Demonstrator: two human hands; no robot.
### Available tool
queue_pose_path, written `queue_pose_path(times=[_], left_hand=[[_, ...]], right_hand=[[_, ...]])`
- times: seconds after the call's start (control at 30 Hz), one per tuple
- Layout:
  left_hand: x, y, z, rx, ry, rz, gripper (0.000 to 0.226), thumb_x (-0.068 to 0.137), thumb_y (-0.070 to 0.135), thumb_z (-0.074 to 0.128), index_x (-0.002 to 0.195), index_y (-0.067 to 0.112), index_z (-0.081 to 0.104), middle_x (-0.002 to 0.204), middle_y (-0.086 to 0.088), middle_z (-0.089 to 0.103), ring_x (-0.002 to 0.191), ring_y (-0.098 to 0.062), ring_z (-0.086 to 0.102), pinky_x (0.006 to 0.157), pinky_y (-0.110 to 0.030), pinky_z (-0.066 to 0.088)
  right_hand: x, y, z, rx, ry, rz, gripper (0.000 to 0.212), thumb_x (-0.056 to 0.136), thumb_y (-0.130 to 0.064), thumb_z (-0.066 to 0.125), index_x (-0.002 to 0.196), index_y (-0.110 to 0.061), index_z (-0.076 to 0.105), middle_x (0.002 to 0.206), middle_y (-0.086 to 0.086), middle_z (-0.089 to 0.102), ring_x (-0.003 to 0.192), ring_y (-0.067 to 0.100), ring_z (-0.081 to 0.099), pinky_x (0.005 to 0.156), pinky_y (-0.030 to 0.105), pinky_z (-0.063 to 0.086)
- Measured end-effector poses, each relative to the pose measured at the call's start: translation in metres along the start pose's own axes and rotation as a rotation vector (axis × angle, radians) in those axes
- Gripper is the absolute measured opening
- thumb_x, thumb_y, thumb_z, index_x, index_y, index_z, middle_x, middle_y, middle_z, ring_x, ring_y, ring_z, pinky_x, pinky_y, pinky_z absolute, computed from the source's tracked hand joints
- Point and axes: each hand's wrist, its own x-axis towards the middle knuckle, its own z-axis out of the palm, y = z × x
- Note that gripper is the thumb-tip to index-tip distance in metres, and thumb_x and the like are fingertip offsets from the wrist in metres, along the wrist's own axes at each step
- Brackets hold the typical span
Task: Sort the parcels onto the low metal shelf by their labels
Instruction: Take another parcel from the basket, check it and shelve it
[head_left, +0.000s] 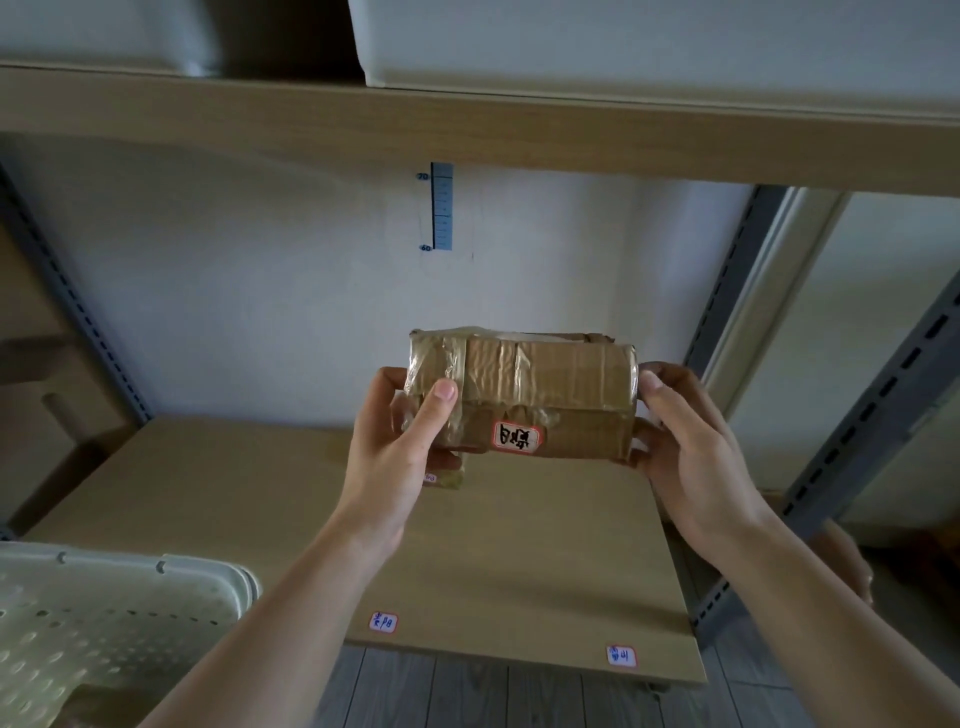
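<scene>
A white wall (260, 291) fills the middle of the frame behind a wooden shelf board (545, 561) set between grey slotted uprights (852, 441), with a second board (467, 124) overhead carrying two pale bins (649, 47). At centre I hold one taped cardboard parcel (535, 395) above the lower board, my left hand (400, 447) clamped on its left end with the thumb over the top, my right hand (691, 441) gripping its right end. Its red-bordered label (515, 436) faces me. Two more labels (383, 622) sit on the board's front edge, and a small taped item (445, 479) peeks out below my left hand. A perforated cream basket (104, 623) occupies the lower left; I cannot tell its contents.
</scene>
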Motion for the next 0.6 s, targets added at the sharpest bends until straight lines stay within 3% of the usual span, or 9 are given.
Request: queue_pose_path(times=[0.1, 0.17, 0.2, 0.27, 0.37, 0.43, 0.47, 0.53, 0.6], left_hand=[[-0.002, 0.002, -0.002, 0.049, -0.045, 0.039, 0.04, 0.084, 0.045, 0.075, 0.104, 0.014, 0.059, 0.106, -0.021, 0.071, 0.104, -0.049, 0.07, 0.077, -0.078, 0.053], [-0.005, 0.001, -0.002, 0.103, -0.082, 0.119, 0.028, 0.09, 0.034, 0.072, 0.104, 0.013, 0.06, 0.099, -0.014, 0.073, 0.097, -0.03, 0.073, 0.085, -0.066, 0.058], [-0.006, 0.0, -0.001, 0.138, -0.092, 0.165, 0.024, 0.091, 0.029, 0.07, 0.104, 0.012, 0.058, 0.093, -0.007, 0.073, 0.091, -0.021, 0.072, 0.084, -0.057, 0.059], [-0.007, -0.001, 0.002, 0.132, -0.112, 0.197, 0.032, 0.089, 0.021, 0.071, 0.115, 0.013, 0.055, 0.096, 0.005, 0.071, 0.09, -0.012, 0.071, 0.085, -0.044, 0.058], [-0.006, -0.005, 0.01, -0.203, -0.118, 0.022, 0.069, 0.081, 0.014, 0.079, 0.141, 0.027, 0.049, 0.127, -0.001, 0.069, 0.108, -0.018, 0.072, 0.094, -0.044, 0.059], [-0.007, -0.003, 0.015, -0.364, -0.118, -0.133, 0.068, 0.082, 0.02, 0.077, 0.145, 0.022, 0.051, 0.133, -0.011, 0.069, 0.111, -0.027, 0.067, 0.089, -0.042, 0.056], [-0.008, -0.001, 0.015, -0.351, -0.148, -0.188, 0.061, 0.085, 0.025, 0.073, 0.143, 0.019, 0.055, 0.132, -0.01, 0.07, 0.111, -0.03, 0.065, 0.085, -0.041, 0.056], [-0.011, -0.001, 0.014, -0.289, -0.265, -0.252, 0.057, 0.087, 0.031, 0.07, 0.141, 0.024, 0.056, 0.137, -0.004, 0.069, 0.119, -0.031, 0.067, 0.09, -0.051, 0.058], [-0.011, -0.001, 0.01, -0.159, -0.366, -0.244, 0.061, 0.083, 0.022, 0.077, 0.139, 0.03, 0.053, 0.135, -0.002, 0.071, 0.12, -0.028, 0.07, 0.089, -0.056, 0.06]], right_hand=[[0.001, 0.0, 0.003, 0.044, -0.039, 0.023, 0.073, 0.087, -0.064, 0.064, 0.137, -0.013, 0.054, 0.112, 0.009, 0.063, 0.074, 0.006, 0.07, 0.078, 0.04, 0.055], [0.002, -0.001, 0.002, 0.022, -0.044, 0.107, 0.064, 0.091, -0.065, 0.057, 0.143, -0.029, 0.051, 0.121, 0.002, 0.069, 0.095, 0.018, 0.075, 0.09, 0.048, 0.057], [0.003, -0.002, 0.0, 0.012, -0.034, 0.157, 0.055, 0.095, -0.059, 0.057, 0.144, -0.034, 0.05, 0.125, 0.004, 0.071, 0.106, 0.026, 0.073, 0.097, 0.052, 0.056], [0.002, -0.003, 0.002, 0.062, -0.052, 0.248, 0.044, 0.1, -0.031, 0.057, 0.143, -0.034, 0.053, 0.126, 0.01, 0.073, 0.107, 0.03, 0.069, 0.101, 0.056, 0.05], [-0.002, 0.0, 0.013, 0.08, -0.136, 0.242, 0.054, 0.082, -0.01, 0.072, 0.133, -0.018, 0.061, 0.121, 0.022, 0.069, 0.096, 0.028, 0.07, 0.092, 0.047, 0.056], [-0.005, 0.006, 0.019, 0.003, -0.098, 0.214, 0.068, 0.067, -0.017, 0.082, 0.13, -0.022, 0.059, 0.124, 0.025, 0.067, 0.103, 0.032, 0.073, 0.095, 0.047, 0.058], [-0.006, 0.008, 0.022, -0.079, -0.083, 0.202, 0.075, 0.061, -0.024, 0.085, 0.13, -0.023, 0.057, 0.125, 0.023, 0.067, 0.106, 0.032, 0.072, 0.099, 0.048, 0.058], [-0.007, 0.013, 0.024, -0.3, -0.099, 0.17, 0.081, 0.06, -0.031, 0.09, 0.131, -0.019, 0.052, 0.116, 0.012, 0.07, 0.103, 0.02, 0.071, 0.099, 0.041, 0.057], [-0.005, 0.018, 0.021, -0.467, -0.105, 0.097, 0.091, 0.056, -0.035, 0.092, 0.133, -0.018, 0.046, 0.117, -0.001, 0.068, 0.108, 0.012, 0.068, 0.099, 0.042, 0.057]])
